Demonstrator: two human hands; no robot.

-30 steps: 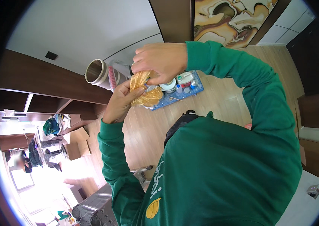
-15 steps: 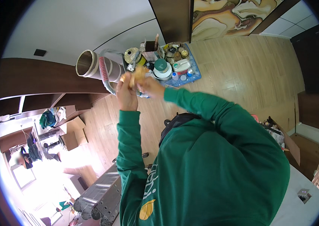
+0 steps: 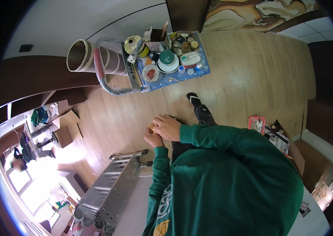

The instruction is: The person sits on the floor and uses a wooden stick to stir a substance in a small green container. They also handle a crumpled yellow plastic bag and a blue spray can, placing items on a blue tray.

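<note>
In front of my body, low over the wooden floor, both of my hands meet. A small crumpled yellow-tan piece (image 3: 151,126) is between them, mostly hidden by the fingers; its material cannot be made out. My left hand (image 3: 154,139) pinches it from below. From the right, my right hand (image 3: 167,127) closes over it, with the fingers bent. Beyond my hands stands a trolley with a blue top (image 3: 203,51). It carries a tub of reddish stuff (image 3: 151,73), a green lid (image 3: 167,58) on white containers, a white jug (image 3: 190,59) and several cans.
A metal ladder (image 3: 113,185) lies at the lower left. The trolley's plastic-wrapped handle (image 3: 102,74) sticks out near a large tube (image 3: 79,56). My shoe (image 3: 193,99) is on the floor. Right of me are a pink tray (image 3: 257,123) and clutter. Cardboard boxes (image 3: 69,124) stand left.
Both hands have come back from beside the trolley toward my body, still with the yellow-tan piece. It was more spread out and blurred before. The tub on the trolley now shows fully.
</note>
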